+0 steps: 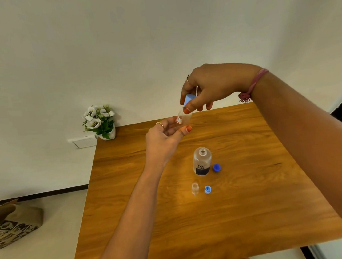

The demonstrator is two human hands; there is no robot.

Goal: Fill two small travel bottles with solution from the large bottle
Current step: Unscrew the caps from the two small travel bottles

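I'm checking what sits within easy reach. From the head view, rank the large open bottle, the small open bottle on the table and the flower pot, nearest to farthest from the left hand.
From the left hand:
1. Large open bottle, standing mid-table, just toward the person.
2. Small open bottle, closer still to the person.
3. Flower pot, at the table's far left corner.

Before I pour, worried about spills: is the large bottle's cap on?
No, the large bottle stands open-necked, its blue cap lying beside it on the table.

Flower pot (101,123) on table (249,204) far corner; patterned bag (14,224) on floor.

White wall (122,42), wooden table (249,204) — potted flowers (98,121) (corner), pale floor (43,245)
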